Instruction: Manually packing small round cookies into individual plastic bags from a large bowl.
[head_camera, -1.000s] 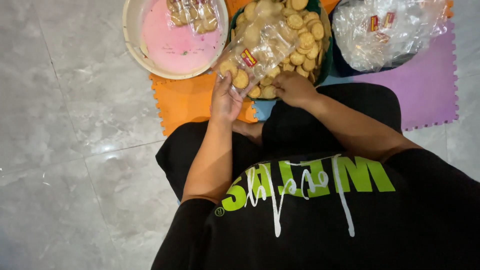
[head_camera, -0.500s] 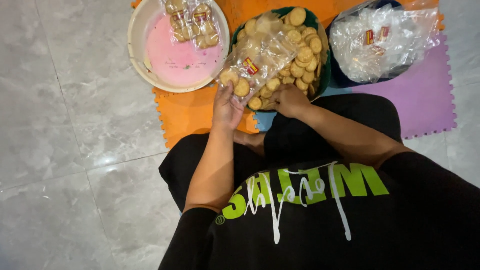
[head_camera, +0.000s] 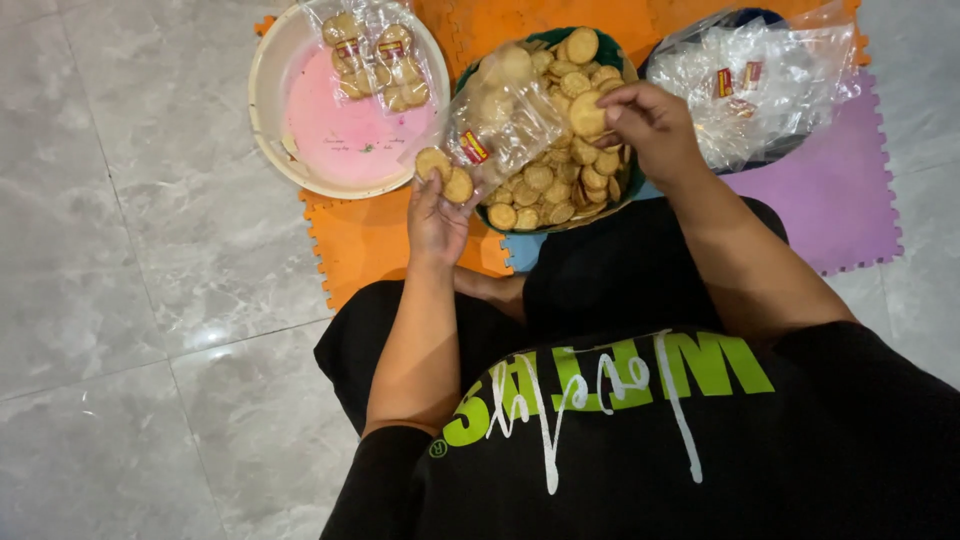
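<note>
2 filled packets: they lie in the pink basin (head_camera: 300, 150) at your upper left, clear bags (head_camera: 375, 55) with biscuits inside, so that part looks done.
Bag in hand: your left hand (head_camera: 437, 215) pinches the lower edge of a clear bag (head_camera: 500, 125) and holds it up over the left rim of the green bowl (head_camera: 487, 213); 2 biscuits (head_camera: 446, 174) sit at its bottom by your fingers, and a few more seem to show higher up through the plastic.
Right hand: your right hand (head_camera: 655, 125) is closed lightly over the biscuits in the bowl, fingertips pinching 1 biscuit (head_camera: 587, 113) near the mouth of the bag.
Stock left: the bowl holds a heaped pile of loose biscuits (head_camera: 550, 185), so I judge most of the packing lies ahead.
Empty bags: a crumpled heap of clear bags (head_camera: 760, 85) fills the dark bowl at your upper right, just beside your right hand.
Floor: both bowls and the basin rest on foam mats (head_camera: 370, 250), orange and purple, over grey tiles (head_camera: 120, 300).
Progress: early, by my reading; the bag in hand is only partly filled.
</note>
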